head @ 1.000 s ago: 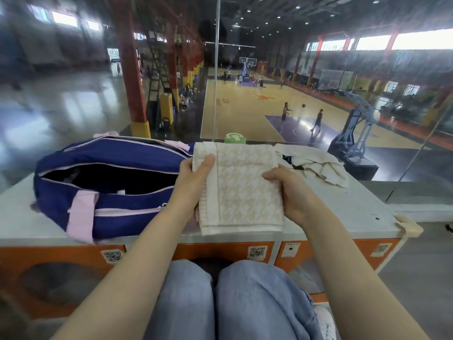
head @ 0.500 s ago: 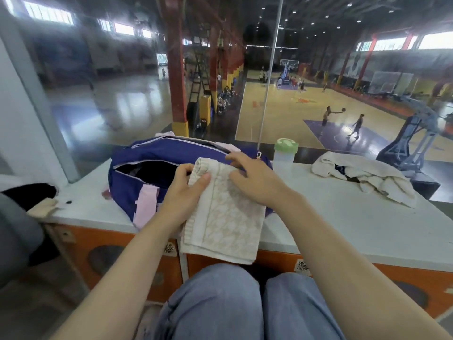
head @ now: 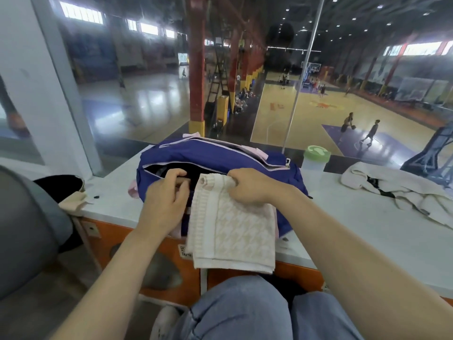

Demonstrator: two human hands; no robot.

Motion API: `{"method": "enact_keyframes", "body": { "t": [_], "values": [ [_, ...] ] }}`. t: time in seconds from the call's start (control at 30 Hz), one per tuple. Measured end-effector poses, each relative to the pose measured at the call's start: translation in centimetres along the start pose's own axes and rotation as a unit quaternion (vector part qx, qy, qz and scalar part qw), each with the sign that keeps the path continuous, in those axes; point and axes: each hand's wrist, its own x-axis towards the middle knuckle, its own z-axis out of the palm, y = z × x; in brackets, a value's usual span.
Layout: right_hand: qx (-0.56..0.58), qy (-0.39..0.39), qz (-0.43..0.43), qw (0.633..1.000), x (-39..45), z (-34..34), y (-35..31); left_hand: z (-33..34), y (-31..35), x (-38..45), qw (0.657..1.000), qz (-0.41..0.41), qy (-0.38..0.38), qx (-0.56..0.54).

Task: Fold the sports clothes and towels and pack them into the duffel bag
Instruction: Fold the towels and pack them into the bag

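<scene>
A navy duffel bag (head: 213, 157) with pink trim lies on the white counter (head: 343, 229), its zip opening gaping toward me. My right hand (head: 247, 185) grips the top edge of a folded cream houndstooth towel (head: 232, 229) that hangs down over the bag's front and the counter edge. My left hand (head: 164, 195) has its fingers curled over the near lip of the bag's opening, beside the towel. A crumpled cream garment (head: 397, 192) with dark markings lies on the counter at the right.
A clear bottle with a green lid (head: 315, 158) stands just right of the bag. A glass pane rises behind the counter, with a white pillar (head: 41, 82) at left. A dark bag and grey chair (head: 29, 217) sit at my left. My knees are under the counter.
My left hand let go of the towel and moved to the lip of the bag's opening. My right hand now holds the towel alone at its top edge, closer to the opening.
</scene>
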Motion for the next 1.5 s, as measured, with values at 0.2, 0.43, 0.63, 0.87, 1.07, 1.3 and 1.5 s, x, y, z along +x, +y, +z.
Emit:
{"method": "enact_keyframes", "body": {
  "t": [0.2,0.43,0.63,0.87,1.07,1.3,1.5],
  "values": [
    [-0.067,-0.065,-0.024,0.995,2.2,0.8,-3.3,-0.5,-4.8,1.3,0.96,0.034,-0.051,0.275],
    [-0.098,-0.045,-0.014,0.994,4.5,2.5,-3.8,-1.5,-5.3,1.4,0.983,0.057,-0.006,0.177],
    [-0.204,0.089,-0.08,0.972,3.9,4.2,-3.3,-2.5,-5.4,4.5,0.943,0.196,0.092,0.254],
    [-0.201,0.09,-0.085,0.972,3.9,3.8,-3.1,-3.4,-4.8,11.3,0.871,0.202,-0.062,0.443],
    [-0.163,0.097,-0.049,0.981,4.9,2.4,-3.9,-4.1,-3.8,14.0,0.875,0.156,-0.144,0.434],
    [-0.231,0.13,-0.024,0.964,9.1,2.9,-5.8,-3.8,-1.9,14.0,0.887,0.11,-0.188,0.407],
    [-0.154,0.123,0.021,0.98,13.0,1.0,-6.0,-4.0,-1.1,13.4,0.885,0.104,-0.207,0.405]
  ]
}}
